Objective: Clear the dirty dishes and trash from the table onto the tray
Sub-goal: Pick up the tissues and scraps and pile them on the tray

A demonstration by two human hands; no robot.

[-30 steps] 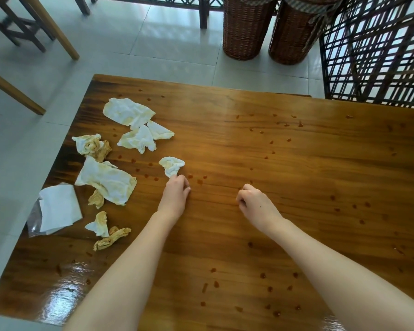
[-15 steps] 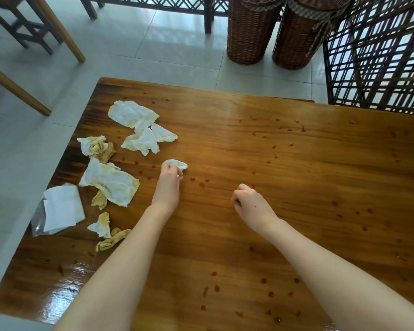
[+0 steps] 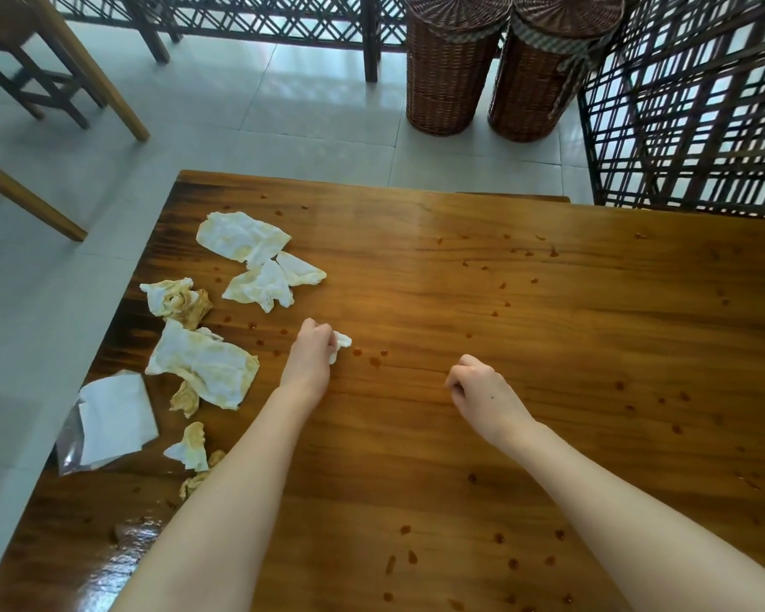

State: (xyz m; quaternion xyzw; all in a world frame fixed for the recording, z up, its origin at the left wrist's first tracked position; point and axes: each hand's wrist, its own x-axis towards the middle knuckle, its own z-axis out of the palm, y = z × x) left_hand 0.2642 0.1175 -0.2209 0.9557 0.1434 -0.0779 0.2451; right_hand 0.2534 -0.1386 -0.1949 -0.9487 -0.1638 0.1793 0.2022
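A glossy wooden table [image 3: 592,346], its brown grain dotted with small reddish sauce drops [image 3: 374,360], filled most of the view above a floor of pale square tiles [image 3: 283,103]. A dark lattice screen [image 3: 690,103] stood past the far right corner. Two tall round wicker baskets [image 3: 449,68] sat side by side on the floor beyond the table's far edge.

Used paper napkins lay scattered over the left part of the table. A large flat one with yellow stains [image 3: 204,364] was nearest the left edge. A crumpled, heavily stained wad [image 3: 177,298] sat just beyond it, and two flatter white ones [image 3: 239,236] lay farther off. A white tissue packet [image 3: 111,417] in a clear wrapper overhung the left edge. Small stained scraps [image 3: 191,448] rested near it, beside the left forearm.

The person's left hand [image 3: 310,360] pinched a small white tissue [image 3: 341,340] at mid-table, just right of the napkins and close to a cluster of drops. The right hand [image 3: 482,390] sat low over bare wood well to the right, its fingers curled under into a fist with nothing in it. Apart from the drops, the middle and right of the table were open wood out to the far edge.
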